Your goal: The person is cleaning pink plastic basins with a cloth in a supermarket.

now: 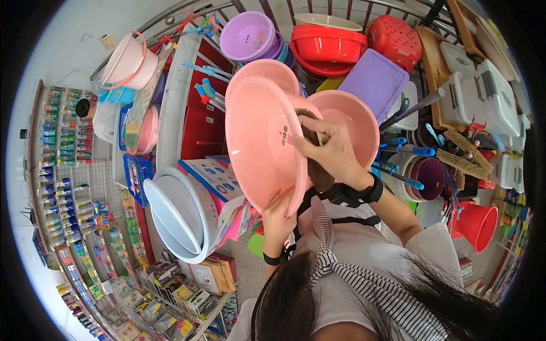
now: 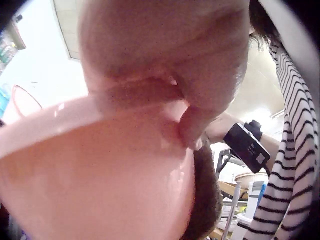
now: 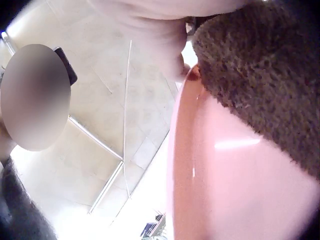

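A pink plastic basin (image 1: pixel 259 153) is held up tilted, its inside facing left in the head view, with small dark lettering on the inner wall. My left hand (image 1: pixel 278 219) grips its near rim; the left wrist view shows the thumb and fingers curled over the rim (image 2: pixel 75 120). At the basin's right side, my right hand (image 1: pixel 333 149) holds a brown fuzzy cloth (image 1: pixel 319 170) against the outer wall. One finger of that hand reaches over the rim. In the right wrist view the cloth (image 3: pixel 260 80) lies along the basin's pink wall (image 3: pixel 240 180).
Another pink basin (image 1: pixel 350 122) stands just behind the hands. Purple basins (image 1: pixel 247 37), red basins (image 1: pixel 330 48) and a purple lid (image 1: pixel 372 79) are farther back. Pale blue tubs (image 1: pixel 176 216) stand at left, near shelves of small packaged goods (image 1: pixel 68 182). White storage boxes (image 1: pixel 492 96) are at right.
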{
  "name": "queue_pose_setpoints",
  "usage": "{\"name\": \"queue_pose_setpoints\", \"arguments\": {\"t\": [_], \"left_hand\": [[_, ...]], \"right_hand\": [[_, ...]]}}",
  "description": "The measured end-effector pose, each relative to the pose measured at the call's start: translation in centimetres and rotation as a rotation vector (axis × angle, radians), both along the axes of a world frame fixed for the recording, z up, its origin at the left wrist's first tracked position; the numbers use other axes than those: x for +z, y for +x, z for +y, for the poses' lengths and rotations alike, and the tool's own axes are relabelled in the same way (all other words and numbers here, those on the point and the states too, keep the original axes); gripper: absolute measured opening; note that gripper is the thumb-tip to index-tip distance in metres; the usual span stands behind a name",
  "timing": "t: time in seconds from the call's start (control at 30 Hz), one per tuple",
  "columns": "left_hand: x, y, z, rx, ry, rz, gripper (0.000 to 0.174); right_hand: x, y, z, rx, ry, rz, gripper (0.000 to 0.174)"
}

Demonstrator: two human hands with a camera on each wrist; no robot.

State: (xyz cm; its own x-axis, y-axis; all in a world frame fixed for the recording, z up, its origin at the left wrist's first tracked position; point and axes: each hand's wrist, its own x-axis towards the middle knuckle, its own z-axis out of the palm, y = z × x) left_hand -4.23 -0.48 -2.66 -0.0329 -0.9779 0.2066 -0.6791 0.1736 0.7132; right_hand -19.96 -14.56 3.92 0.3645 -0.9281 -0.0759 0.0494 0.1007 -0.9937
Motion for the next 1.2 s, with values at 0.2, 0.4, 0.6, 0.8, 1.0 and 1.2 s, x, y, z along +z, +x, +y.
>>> {"name": "queue_pose_setpoints", "arguments": {"t": [0.2, 0.4, 0.6, 0.8, 1.0, 1.2], "left_hand": [[1.9, 0.2, -0.4, 0.001, 0.27, 0.819, 0.097], [4.0, -1.1, -1.9, 0.379, 0.178, 1.015, 0.068], [3.9, -1.1, -1.7, 0.495, 0.244, 1.006, 0.049], [2.8, -0.5, -1.2, 0.486, 0.177, 0.903, 0.046], [4.1, -0.3, -1.5, 0.354, 0.143, 0.714, 0.049], [4.5, -0.4, -1.3, 0.36, 0.113, 0.749, 0.045]], "right_hand": [[-0.9, 1.3, 4.5, 0.043, -0.235, -0.047, 0.03], [-2.9, 1.4, 6.9, 0.233, -0.815, 0.138, 0.039], [-1.7, 0.3, 5.4, 0.385, -0.785, 0.195, 0.043], [-2.1, 0.9, 2.5, 0.337, -0.819, 0.44, 0.047], [-2.0, 2.0, -0.8, -0.06, -0.841, 0.552, 0.047], [0.7, 1.6, -1.7, -0.001, -0.996, 0.522, 0.045]]}}
